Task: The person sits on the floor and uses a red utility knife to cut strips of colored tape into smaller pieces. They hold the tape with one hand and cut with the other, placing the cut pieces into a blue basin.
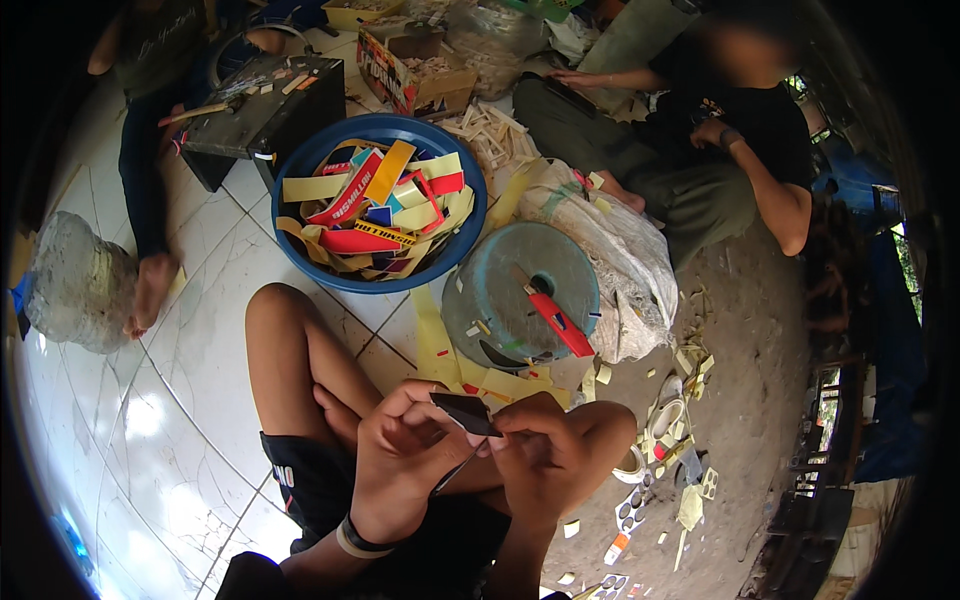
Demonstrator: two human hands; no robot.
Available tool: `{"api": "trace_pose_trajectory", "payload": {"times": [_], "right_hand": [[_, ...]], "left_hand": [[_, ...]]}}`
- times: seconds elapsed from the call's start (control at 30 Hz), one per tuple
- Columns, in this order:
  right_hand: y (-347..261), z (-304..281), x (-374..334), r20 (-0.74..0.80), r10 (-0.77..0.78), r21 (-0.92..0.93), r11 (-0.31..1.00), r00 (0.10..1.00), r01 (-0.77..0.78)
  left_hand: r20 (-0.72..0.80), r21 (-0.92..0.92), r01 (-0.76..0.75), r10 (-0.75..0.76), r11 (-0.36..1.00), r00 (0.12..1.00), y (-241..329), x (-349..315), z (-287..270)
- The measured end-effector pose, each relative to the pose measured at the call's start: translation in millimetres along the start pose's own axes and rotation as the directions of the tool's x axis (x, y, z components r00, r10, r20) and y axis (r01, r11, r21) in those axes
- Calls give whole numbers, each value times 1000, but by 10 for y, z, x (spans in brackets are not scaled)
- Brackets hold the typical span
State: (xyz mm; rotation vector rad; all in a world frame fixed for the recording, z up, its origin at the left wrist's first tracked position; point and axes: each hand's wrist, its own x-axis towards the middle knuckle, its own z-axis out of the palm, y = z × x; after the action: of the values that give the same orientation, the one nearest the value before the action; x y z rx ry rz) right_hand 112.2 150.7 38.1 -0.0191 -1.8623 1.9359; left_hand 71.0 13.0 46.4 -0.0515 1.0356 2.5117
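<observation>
Dark flat piece (465, 413), lower middle of frame, held up off the floor between both hands. Left hand (395, 455) grips it by thumb and fingers at its left side; right hand (540, 445) pinches its right end. Both grips closed on the piece. Thin dark strip (455, 474) hanging just below, between the hands; cannot tell whether it joins the piece.

In the way: bent left knee (285, 310), raised between hands and the white tiles (120, 430) at left. Directly above the hands, a round grey-green stand (480, 300) with a red-handled knife (557, 322) lying aslant on it, blade toward upper left. Yellow scraps (500, 382) crowd the stand's lower edge.

Upper middle: blue basin (281, 225), heaped with coloured strips (370, 205). Pale sack (615, 265) close against the stand's right side. Cut-offs (690, 500) strewn over bare ground, lower right. Dark low bench (255, 115), upper left, carrying a hammer (205, 108); open box (445, 90) right of it. Co-worker (745, 140) seated upper right, another's bare foot (152, 292) far left.
</observation>
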Motion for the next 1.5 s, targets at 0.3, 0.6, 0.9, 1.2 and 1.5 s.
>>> {"api": "trace_pose_trajectory", "payload": {"times": [0.3, 0.6, 0.9, 1.2, 1.5], "right_hand": [[-92, -28, 47, 9, -85, -192, 978, 996, 85], [-39, -40, 46, 17, -57, -222, 973, 998, 60], [-75, -171, 95, 204, -236, -468, 829, 950, 307], [-219, -316, 102, 396, -302, -565, 665, 867, 489], [-292, -383, 89, 442, -329, -563, 623, 834, 544]], "left_hand": [[-10, 60, -52, 53, 997, 999, -49, -78, 23], [-16, 73, -100, 102, 992, 995, -110, -79, -6], [-51, 28, 85, -84, 996, 995, -67, -84, -9], [-60, -26, 171, -173, 985, 983, -11, -121, 48], [12, -30, 165, -165, 986, 986, -15, -170, 28]]}}
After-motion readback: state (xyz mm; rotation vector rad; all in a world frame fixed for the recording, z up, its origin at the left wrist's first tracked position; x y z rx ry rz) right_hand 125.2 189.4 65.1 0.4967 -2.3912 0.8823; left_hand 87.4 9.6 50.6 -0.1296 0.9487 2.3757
